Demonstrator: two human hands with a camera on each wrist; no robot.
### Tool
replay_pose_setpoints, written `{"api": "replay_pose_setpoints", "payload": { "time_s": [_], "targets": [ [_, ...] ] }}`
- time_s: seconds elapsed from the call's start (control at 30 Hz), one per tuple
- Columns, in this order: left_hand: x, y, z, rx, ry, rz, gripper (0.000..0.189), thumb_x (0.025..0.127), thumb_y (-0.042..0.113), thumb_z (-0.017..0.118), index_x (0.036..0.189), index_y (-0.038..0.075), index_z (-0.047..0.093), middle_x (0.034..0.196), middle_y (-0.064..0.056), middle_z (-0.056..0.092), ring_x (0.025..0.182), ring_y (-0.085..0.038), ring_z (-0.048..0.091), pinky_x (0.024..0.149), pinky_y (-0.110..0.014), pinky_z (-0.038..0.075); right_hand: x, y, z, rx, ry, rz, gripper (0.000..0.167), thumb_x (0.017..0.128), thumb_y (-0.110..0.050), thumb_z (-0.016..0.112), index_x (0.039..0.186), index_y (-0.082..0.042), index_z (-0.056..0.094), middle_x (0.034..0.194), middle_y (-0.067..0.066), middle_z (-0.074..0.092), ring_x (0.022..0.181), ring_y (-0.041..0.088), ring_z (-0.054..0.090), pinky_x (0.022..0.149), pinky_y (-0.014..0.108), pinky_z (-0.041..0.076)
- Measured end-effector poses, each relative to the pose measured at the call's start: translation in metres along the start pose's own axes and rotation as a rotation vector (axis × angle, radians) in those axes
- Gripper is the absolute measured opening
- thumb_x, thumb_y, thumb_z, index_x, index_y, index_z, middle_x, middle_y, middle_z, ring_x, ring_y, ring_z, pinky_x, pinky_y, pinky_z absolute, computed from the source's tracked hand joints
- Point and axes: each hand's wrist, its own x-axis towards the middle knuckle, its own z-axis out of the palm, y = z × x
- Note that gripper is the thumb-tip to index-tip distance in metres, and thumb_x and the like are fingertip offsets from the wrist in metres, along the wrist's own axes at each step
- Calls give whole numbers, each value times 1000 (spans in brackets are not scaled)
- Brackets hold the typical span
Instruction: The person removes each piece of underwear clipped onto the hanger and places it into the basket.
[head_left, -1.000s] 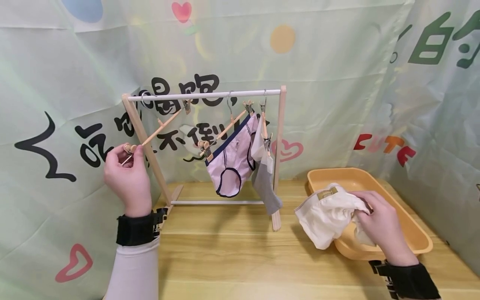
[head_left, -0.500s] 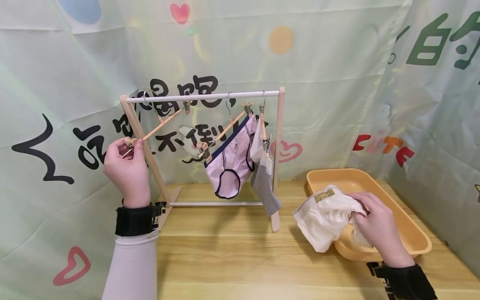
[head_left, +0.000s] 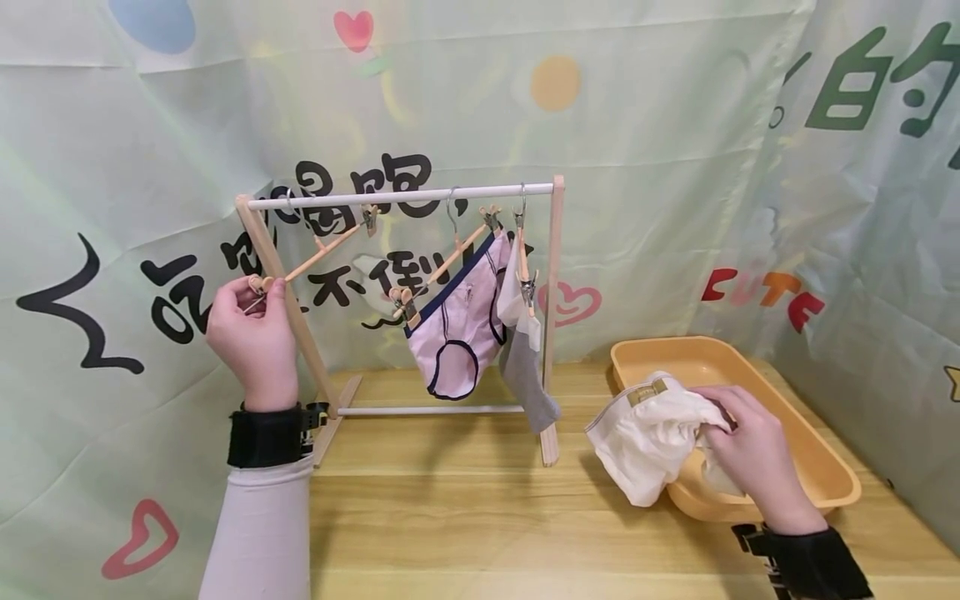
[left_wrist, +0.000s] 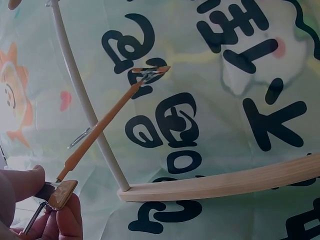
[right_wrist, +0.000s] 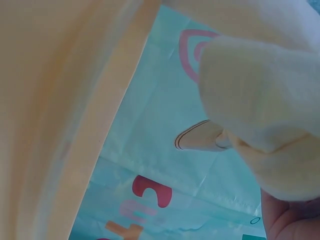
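Note:
At the rack's left end, my left hand [head_left: 257, 342] pinches the clip [left_wrist: 62, 194] at the near end of a wooden clip hanger [head_left: 324, 255]. The hanger's hook is on the rack's white top rod; its far clip [head_left: 370, 219] holds nothing. White underpants [head_left: 647, 442] with a tan label hang crumpled from my right hand [head_left: 753, 454], which grips them over the tub's front left side. In the right wrist view the white cloth [right_wrist: 260, 90] fills much of the right side, with only part of the hand visible.
The wooden drying rack [head_left: 557, 333] also carries pink briefs [head_left: 457, 333] with navy trim on a second hanger and a grey-and-white sock [head_left: 525, 375] on a third. A yellow-orange tub [head_left: 817, 442] stands at right on the wooden table [head_left: 450, 533]. Printed cloth [head_left: 660, 167] hangs behind.
Both hands keep their hold on the hanger's clip and the underpants. The head view has shifted slightly; otherwise little has moved.

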Motion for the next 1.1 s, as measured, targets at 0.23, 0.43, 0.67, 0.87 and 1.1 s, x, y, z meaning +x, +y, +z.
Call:
{"api": "replay_pose_setpoints", "payload": {
  "time_s": [0.23, 0.43, 0.67, 0.87, 1.1],
  "targets": [
    [3, -2, 1, 10, -3, 7, 27, 94, 12, 76, 112, -7, 70, 93, 8, 65, 77, 9, 58, 76, -10, 52, 1, 1, -2, -2, 24, 8, 45, 69, 21, 69, 107, -2, 75, 98, 10, 70, 93, -21, 42, 77, -1, 35],
    [4, -3, 1, 30, -32, 9, 28, 94, 12, 76, 113, -7, 70, 99, -5, 70, 77, 9, 56, 75, -9, 51, 4, 3, -3, -13, 47, 8, 42, 69, 19, 69, 106, 0, 75, 99, 14, 70, 94, -22, 41, 75, -1, 35],
    [4, -6, 2, 61, -54, 26, 28, 94, 11, 76, 113, -8, 70, 107, -18, 74, 74, 13, 53, 74, -7, 49, 6, 2, -6, -16, 70, 7, 41, 69, 18, 69, 105, 1, 75, 100, 16, 71, 96, -22, 40, 76, 2, 33],
    [3, -9, 2, 62, -73, 26, 30, 94, 12, 76, 115, -8, 69, 108, -19, 75, 74, 14, 53, 74, -6, 49, 7, 1, -8, -18, 65, 25, 40, 69, 18, 70, 105, 1, 75, 100, 16, 71, 96, -21, 41, 76, 2, 32],
    [1, -10, 0, 91, -84, 19, 30, 94, 13, 77, 115, -6, 70, 108, -17, 75, 75, 14, 53, 75, -6, 50, 5, 1, -8, -23, 62, 27, 40, 69, 18, 69, 105, 0, 76, 99, 15, 70, 94, -21, 40, 74, 2, 32]
  ]
}}
